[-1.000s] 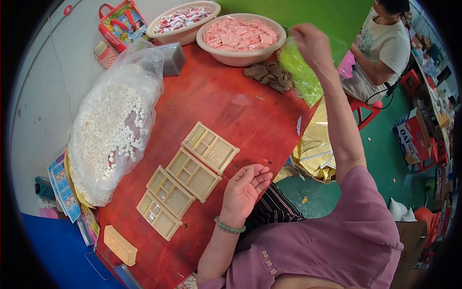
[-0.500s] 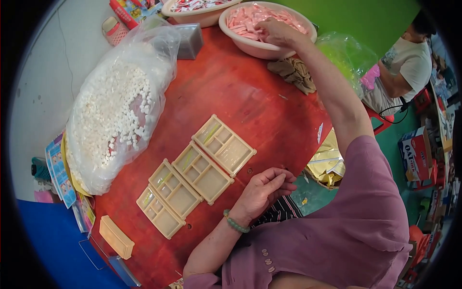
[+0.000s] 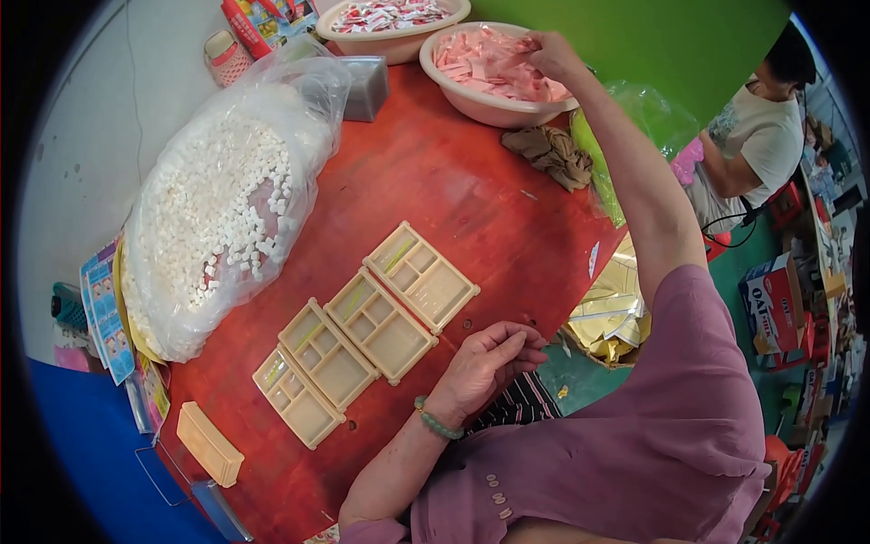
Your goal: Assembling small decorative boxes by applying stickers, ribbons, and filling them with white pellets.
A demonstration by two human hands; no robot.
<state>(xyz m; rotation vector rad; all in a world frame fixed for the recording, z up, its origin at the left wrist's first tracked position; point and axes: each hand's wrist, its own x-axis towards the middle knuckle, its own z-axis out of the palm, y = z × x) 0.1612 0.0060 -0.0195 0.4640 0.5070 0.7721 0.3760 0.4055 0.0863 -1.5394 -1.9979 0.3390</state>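
My right hand (image 3: 551,60) is over a cream basin (image 3: 494,111) heaped with flat pink packets (image 3: 480,63). Its fingers are bent down and pinched at a pink packet, slightly blurred. My left hand (image 3: 489,361), with a green bead bracelet at the wrist, hangs loosely curled at the table's near edge, with nothing visible in it. Beside it, several beige compartment trays stand in a slanting row: a far tray (image 3: 421,279), two middle trays (image 3: 381,325) (image 3: 328,355) and a near tray (image 3: 299,399). Each has a thin yellow-green strip in one narrow compartment.
A clear bag of white cubes (image 3: 208,218) fills the table's left side. A stack of beige pieces (image 3: 210,444) lies at the near left. Brown cloth (image 3: 548,156), a grey box (image 3: 365,88) and a second basin (image 3: 399,45) stand farther back. Another person (image 3: 757,136) sits at the right.
My right hand has shifted right and slightly up from the packets toward the basin's right rim. My left hand stays curled in place. The view has tilted slightly.
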